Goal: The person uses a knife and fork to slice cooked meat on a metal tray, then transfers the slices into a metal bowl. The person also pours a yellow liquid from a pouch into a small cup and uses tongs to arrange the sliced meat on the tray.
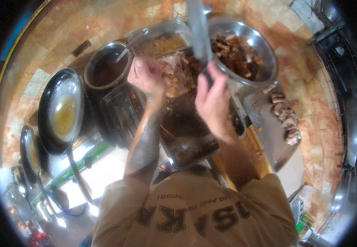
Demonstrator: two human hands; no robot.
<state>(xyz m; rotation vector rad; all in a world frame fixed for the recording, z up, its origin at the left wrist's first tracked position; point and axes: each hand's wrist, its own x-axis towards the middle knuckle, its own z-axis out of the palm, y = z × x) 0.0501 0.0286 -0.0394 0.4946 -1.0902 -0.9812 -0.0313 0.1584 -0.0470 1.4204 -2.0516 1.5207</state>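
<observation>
My right hand [214, 98] grips the dark handle of a broad-bladed knife [198, 31]. Its metal blade is raised, pointing away from me, and blurred. Left of it, my left hand [146, 75] is curled like a fist at the edge of a large piece of cooked meat [177, 77]; whether it holds anything is hidden. The meat lies at the far part of a dark tray [190, 123]. Beyond the knife, to the right, a stainless steel bowl [268, 58] holds chopped browned meat [237, 57].
Left stand a pot [89, 77] of dark liquid with a metal utensil [132, 44], and two frying pans [47, 117] containing yellowish liquid. A metal pan [178, 26] is behind the meat. At right, a metal tray [268, 136] bears several meat pieces [285, 114] beside a wooden board [255, 151].
</observation>
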